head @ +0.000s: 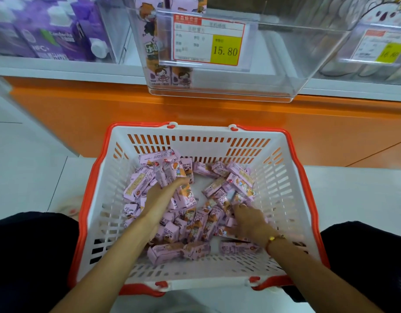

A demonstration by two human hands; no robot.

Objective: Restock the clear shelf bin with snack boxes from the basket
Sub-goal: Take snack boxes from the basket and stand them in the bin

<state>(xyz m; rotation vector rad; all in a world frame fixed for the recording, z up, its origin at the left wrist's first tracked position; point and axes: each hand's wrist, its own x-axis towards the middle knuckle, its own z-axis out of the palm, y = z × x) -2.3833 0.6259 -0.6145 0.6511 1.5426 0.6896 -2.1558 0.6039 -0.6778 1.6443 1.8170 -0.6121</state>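
Early stage, by judgement: clear bin [285, 64] on shelf holds few boxes at left; basket [292, 177] on floor full of snack boxes [195, 224]. Left hand [160, 195] grips several boxes; right hand [249, 220] fingers buried, grip indeterminate.

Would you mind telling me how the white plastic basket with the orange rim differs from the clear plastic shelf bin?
The white plastic basket with the orange rim sits on the floor; the clear plastic shelf bin sits on the shelf above. The basket has slotted opaque walls; the bin's are solid and see-through. The basket holds a loose heap of pink snack boxes; the bin shows only a few upright at its left. Both hold the same boxes.
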